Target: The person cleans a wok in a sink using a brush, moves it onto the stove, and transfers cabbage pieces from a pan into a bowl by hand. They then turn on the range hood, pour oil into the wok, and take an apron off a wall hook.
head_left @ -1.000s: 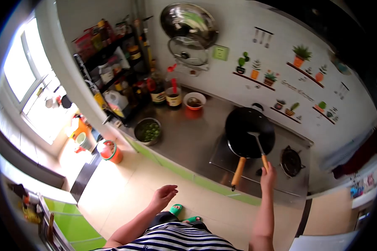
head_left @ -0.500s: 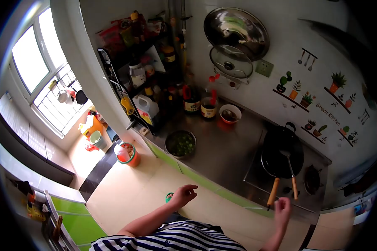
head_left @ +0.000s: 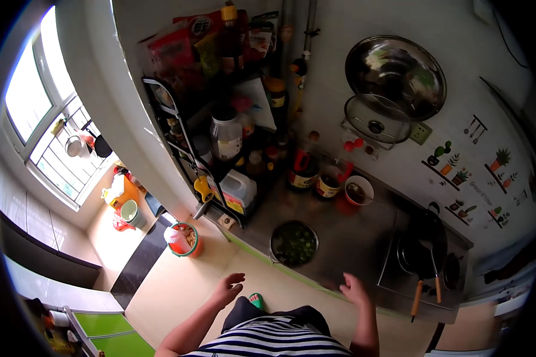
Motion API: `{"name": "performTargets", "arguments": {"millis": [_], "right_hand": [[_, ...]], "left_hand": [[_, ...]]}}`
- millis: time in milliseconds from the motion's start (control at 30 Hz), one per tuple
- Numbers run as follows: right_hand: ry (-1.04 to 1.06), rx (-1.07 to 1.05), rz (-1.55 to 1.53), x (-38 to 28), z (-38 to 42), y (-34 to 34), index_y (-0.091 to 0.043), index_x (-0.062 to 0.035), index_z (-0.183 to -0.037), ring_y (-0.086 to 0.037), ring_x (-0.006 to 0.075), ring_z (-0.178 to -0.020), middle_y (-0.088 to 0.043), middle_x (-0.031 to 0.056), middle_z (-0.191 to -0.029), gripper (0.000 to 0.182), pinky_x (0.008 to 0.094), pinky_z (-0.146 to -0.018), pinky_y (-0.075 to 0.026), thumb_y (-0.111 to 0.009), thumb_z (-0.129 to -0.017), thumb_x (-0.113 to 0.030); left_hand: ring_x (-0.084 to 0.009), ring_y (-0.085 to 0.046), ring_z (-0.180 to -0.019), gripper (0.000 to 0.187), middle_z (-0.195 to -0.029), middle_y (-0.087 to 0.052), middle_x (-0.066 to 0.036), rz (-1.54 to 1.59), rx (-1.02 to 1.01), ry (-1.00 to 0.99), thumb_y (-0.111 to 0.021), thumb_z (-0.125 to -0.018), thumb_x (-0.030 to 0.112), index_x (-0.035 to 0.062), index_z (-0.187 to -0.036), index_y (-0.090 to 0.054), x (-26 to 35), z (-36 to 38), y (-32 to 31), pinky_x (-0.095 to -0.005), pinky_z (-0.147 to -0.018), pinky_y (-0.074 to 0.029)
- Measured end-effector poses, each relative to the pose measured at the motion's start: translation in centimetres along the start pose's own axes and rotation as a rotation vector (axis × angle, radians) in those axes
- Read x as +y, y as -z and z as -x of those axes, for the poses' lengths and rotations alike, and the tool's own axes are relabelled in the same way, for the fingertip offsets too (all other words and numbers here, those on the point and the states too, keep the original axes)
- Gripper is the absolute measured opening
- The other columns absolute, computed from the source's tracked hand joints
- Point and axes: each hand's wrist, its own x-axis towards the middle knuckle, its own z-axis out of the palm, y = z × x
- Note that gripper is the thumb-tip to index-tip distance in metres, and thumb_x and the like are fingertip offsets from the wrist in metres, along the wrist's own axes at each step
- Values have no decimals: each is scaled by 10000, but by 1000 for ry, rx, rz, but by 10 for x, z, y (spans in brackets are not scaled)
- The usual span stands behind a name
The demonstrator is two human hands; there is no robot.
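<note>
My left hand [head_left: 227, 290] hangs above the floor in front of the counter, its fingers apart and holding nothing. My right hand [head_left: 355, 290] is over the counter's front edge, fingers loosely spread, also empty. Between and beyond them, a metal pot [head_left: 294, 243] with chopped greens in it stands on the counter. Farther right, a black wok [head_left: 424, 238] rests on the stove, with a wooden-handled utensil [head_left: 438, 284] leaning in it. A white and red bowl [head_left: 358, 191] with a spoon sits near the wall, beside two dark sauce bottles [head_left: 302, 171].
A black shelf [head_left: 192, 172] full of jars and packets stands at the counter's left end. An orange bucket [head_left: 190, 241] is on the floor to the left. Two lids [head_left: 395, 77] hang on the wall beside a socket [head_left: 421, 133].
The view has shifted toward the shelf and the pot of greens. My right hand has moved left, away from the wok handle, and its fingers have opened. My left hand stays empty.
</note>
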Motion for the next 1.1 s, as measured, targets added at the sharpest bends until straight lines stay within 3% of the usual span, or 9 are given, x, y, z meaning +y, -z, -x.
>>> {"name": "performTargets", "arguments": {"millis": [33, 100, 233, 367, 467, 733, 933, 1033, 1100], "right_hand": [[-7, 20, -134, -26, -26, 10, -511, -9, -1256, -612, 242, -1037, -628, 186, -1111, 484, 345, -881, -479, -651, -802, -100], [198, 71, -144, -77, -77, 27, -541, -5, -1219, -621, 236, -1004, -636, 163, -1090, 419, 342, -863, -482, -642, -823, -100], [431, 69, -165, -163, -195, 24, -530, -48, -1237, -593, 278, -1048, -620, 164, -1104, 431, 361, -859, -468, -639, -826, -112], [645, -3, -256, -206, -316, -33, -450, -42, -1310, -540, 272, -1144, -557, 174, -1224, 581, 361, -933, -437, -685, -785, -128], [698, -54, -378, -239, -348, -62, -387, -35, -1351, -505, 274, -1188, -520, 180, -1274, 707, 364, -971, -415, -728, -740, -139], [650, -219, -564, -260, -367, -79, -365, -25, -1356, -486, 304, -1202, -512, 194, -1276, 826, 388, -996, -390, -796, -670, -188], [733, 73, -409, -246, -323, -32, -436, -25, -1291, -530, 288, -1144, -540, 171, -1237, 759, 388, -955, -417, -809, -668, -247], [661, 146, -437, -237, -274, 12, -462, -36, -1262, -544, 281, -1116, -564, 152, -1191, 723, 380, -947, -420, -811, -672, -264], [735, 289, -403, -229, -236, 38, -455, -46, -1267, -550, 247, -1096, -574, 118, -1164, 710, 367, -944, -421, -800, -688, -267]], "left_hand": [[-191, -578, -1071, 401, -1127, -634, -93, 63, 35, 31, -567, -839, 83, 45, -1238, -533, 1, 0, 9, -331, -903, -440], [-161, -586, -1003, 336, -1077, -645, -100, 168, 117, 66, -554, -881, 45, 0, -1214, -533, 7, 1, 20, -274, -883, -458], [-158, -591, -993, 304, -1060, -649, -108, 305, 314, 82, -551, -888, 37, -11, -1188, -553, 15, 6, 19, -268, -881, -457], [-136, -599, -949, 297, -1028, -654, -96, 381, 455, 69, -554, -887, 35, -21, -1179, -551, 17, 18, 11, -250, -838, -468], [-132, -597, -946, 296, -1024, -656, -95, 439, 536, 107, -555, -886, 34, -27, -1175, -552, 25, 26, 6, -243, -829, -467], [-146, -591, -976, 280, -1024, -650, -109, 480, 642, 77, -554, -898, 42, -33, -1167, -551, 45, 21, 3, -249, -851, -459], [-123, -595, -933, 276, -1005, -664, -86, 390, 506, -19, -548, -903, 58, -15, -1168, -565, 65, -3, 12, -236, -817, -457], [-121, -598, -959, 269, -1013, -663, -84, 325, 350, -109, -549, -916, 85, -14, -1163, -579, 97, -25, 16, -250, -831, -463], [-125, -593, -971, 276, -1033, -654, -87, 320, 226, -184, -544, -919, 77, -18, -1178, -564, 119, -42, 15, -254, -852, -461]]}}
